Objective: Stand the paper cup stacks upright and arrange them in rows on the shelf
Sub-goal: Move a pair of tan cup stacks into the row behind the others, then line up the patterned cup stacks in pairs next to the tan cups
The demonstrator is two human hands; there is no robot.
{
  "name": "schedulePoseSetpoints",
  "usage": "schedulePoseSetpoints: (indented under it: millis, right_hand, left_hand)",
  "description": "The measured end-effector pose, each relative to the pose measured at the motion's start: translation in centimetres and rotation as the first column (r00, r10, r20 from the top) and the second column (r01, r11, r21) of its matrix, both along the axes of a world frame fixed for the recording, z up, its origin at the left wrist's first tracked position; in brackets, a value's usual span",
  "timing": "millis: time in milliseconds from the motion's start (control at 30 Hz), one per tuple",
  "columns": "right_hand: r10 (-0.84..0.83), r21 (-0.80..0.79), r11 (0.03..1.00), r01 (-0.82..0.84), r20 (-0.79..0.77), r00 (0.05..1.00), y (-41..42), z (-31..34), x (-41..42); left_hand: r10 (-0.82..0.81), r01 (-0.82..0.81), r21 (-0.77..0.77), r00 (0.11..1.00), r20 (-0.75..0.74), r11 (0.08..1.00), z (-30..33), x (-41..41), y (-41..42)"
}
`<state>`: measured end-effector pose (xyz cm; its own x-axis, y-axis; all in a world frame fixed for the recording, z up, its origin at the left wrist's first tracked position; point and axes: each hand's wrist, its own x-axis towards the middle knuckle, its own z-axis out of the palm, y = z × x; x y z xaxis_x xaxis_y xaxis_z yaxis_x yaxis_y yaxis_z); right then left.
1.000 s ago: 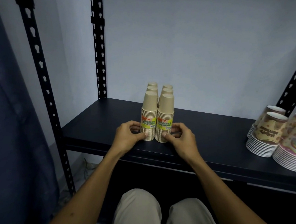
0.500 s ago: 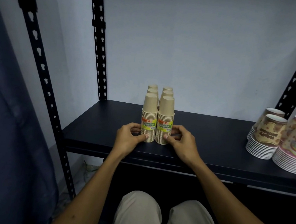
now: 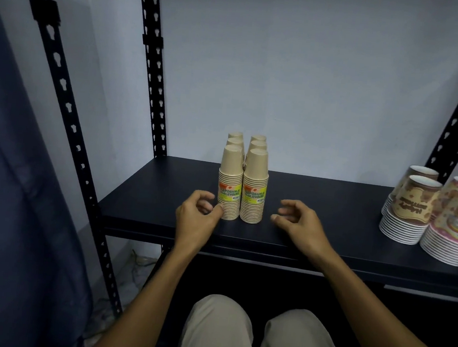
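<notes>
My left hand [image 3: 195, 216] is loosely curled with its thumb tip at the base of the front-left kraft cup stack [image 3: 230, 183], grasping nothing, and my right hand [image 3: 299, 225] hangs relaxed and empty at about three o'clock of the front-right kraft cup stack [image 3: 254, 186]. The six kraft stacks stand upright in two files running toward twelve o'clock on the dark shelf [image 3: 317, 201]. I reckon the risk is a knuckle brushing a front stack, since tall, light stacks packed side by side could tip together. Printed cup stacks [image 3: 441, 219] sit well apart at three o'clock, black slotted uprights [image 3: 151, 62] frame a pale wall, and a blue curtain [image 3: 9, 208] hangs at nine.
</notes>
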<state>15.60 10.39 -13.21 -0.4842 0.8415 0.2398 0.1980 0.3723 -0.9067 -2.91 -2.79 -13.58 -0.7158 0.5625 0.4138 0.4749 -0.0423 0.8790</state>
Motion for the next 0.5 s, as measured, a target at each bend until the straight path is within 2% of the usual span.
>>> schedulePoseSetpoints:
  millis: [133, 300, 400, 500]
  right_hand:
    - [-0.058, -0.003, 0.998, 0.058, -0.021, 0.998, 0.8, -0.1, 4.2]
    - [-0.166, 0.031, 0.986, 0.166, -0.019, 0.986, 2.1, 0.1, 10.3]
    - [-0.284, 0.069, 0.955, 0.287, -0.051, 0.957, 2.9, -0.3, 14.1]
    - [-0.444, 0.143, 0.878, 0.457, -0.114, 0.889, 3.5, -0.8, 17.6]
  left_hand:
    - [-0.168, 0.167, -0.011, 0.981, -0.099, 0.986, 0.1, 4.2, 0.7]
    - [-0.416, 0.403, -0.12, 0.903, -0.11, 0.907, 0.2, 10.0, 5.6]
    - [-0.497, 0.474, -0.19, 0.863, -0.093, 0.86, 0.3, 13.4, 9.0]
    - [-0.554, 0.528, -0.239, 0.831, -0.053, 0.815, 0.8, 16.7, 12.2]
